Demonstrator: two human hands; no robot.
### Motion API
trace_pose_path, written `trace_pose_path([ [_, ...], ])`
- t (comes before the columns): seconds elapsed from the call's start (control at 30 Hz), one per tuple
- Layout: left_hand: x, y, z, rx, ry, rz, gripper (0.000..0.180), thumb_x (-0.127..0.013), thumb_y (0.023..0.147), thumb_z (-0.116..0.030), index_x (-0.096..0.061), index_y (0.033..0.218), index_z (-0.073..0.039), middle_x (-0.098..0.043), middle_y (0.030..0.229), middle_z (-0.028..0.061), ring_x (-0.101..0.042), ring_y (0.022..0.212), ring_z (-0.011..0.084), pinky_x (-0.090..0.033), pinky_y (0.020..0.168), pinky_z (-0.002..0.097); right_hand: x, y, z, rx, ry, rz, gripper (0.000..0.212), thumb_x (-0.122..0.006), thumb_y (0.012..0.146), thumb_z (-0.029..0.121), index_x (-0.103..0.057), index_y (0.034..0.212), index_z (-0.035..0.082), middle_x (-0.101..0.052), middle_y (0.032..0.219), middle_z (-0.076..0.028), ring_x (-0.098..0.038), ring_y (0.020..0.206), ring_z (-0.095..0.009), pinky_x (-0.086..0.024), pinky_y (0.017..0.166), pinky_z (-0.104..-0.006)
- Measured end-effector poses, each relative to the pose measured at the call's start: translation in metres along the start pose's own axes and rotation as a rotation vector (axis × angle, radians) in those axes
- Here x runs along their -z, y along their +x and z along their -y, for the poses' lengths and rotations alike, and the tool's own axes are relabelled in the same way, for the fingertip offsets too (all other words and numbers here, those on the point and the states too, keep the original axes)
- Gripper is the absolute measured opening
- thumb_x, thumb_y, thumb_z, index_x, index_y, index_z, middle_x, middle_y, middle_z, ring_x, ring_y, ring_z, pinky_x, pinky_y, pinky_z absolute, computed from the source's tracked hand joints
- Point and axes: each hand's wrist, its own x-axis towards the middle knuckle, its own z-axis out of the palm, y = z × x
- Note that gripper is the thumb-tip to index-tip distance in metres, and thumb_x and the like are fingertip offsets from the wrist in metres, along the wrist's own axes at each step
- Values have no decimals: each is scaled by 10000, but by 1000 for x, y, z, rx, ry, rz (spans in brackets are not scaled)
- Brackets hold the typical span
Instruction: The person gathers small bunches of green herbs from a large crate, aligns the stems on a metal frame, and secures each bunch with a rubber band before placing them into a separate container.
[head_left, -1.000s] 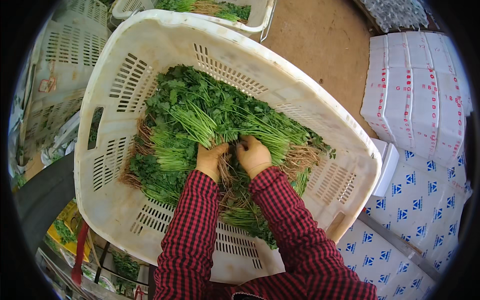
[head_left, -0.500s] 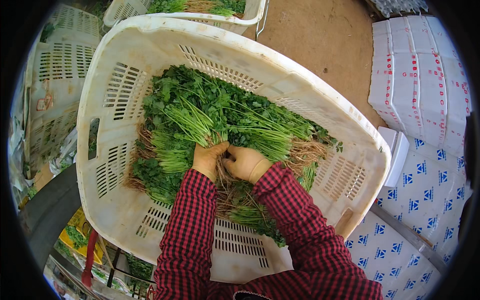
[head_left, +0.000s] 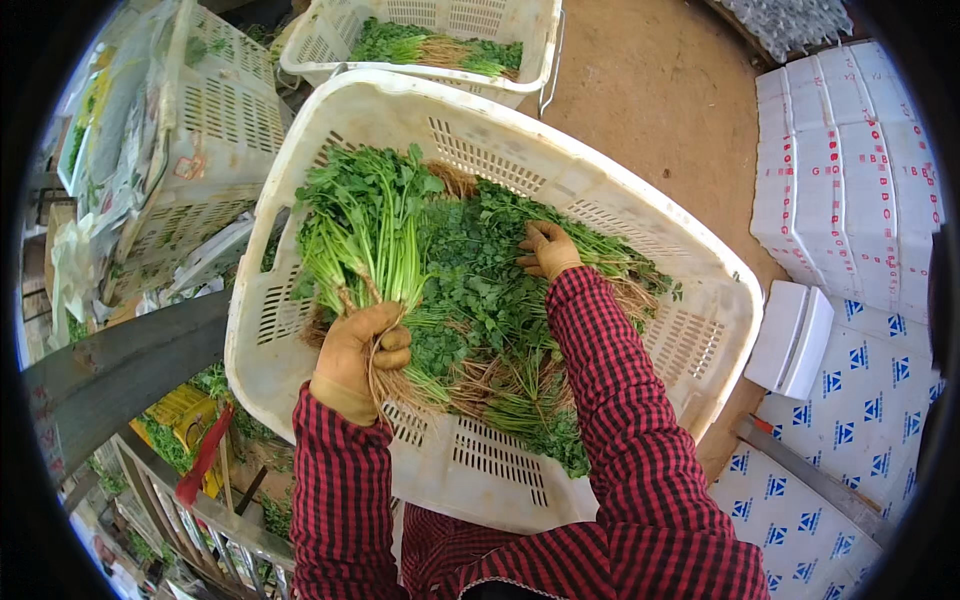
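Observation:
My left hand, in a thin tan glove, is closed around the root end of a coriander bunch. The bunch is raised at the left side of a large white plastic basket, its leaves pointing away from me and its brown roots hanging below my fist. Farther right, my right hand rests at the loose coriander lying in the basket. Its fingers are bent and a little apart, with their tips partly among the leaves, and I see nothing lifted in them.
Another white basket with rooted greens stands beyond this one. At the left are a slotted crate and a grey metal bar. White foam boxes are stacked at the right, near a white lidded box.
My hands were together over the middle of the basket and have parted. The left has moved left with the bunch; the right has moved up and right to the leaves. The view has shifted too.

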Motion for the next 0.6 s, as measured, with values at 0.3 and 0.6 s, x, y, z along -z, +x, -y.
trace_pose_path([
  [0.3, 86, -251, 45, -723, 380, -127, 283, -714, 817, -83, -663, 1086, -11, -706, 857, 86, -632, 663, 185, -505, 603, 311, -41, -187, -52, 282, 33, 122, 439, -519, 1074, 127, -470, 1501, 36, -668, 1291, -175, -687, 966, -183, -572, 829, -345],
  [0.6, 281, -396, 155, -782, -845, 116, 439, -664, 960, -132, -528, 1331, 59, -634, 1192, 211, -513, 651, 132, -445, 508, 217, -138, -409, -59, 633, -234, 587, 402, -509, 1058, 66, -510, 1459, 42, -725, 1155, -136, -712, 920, -148, -556, 777, -253],
])
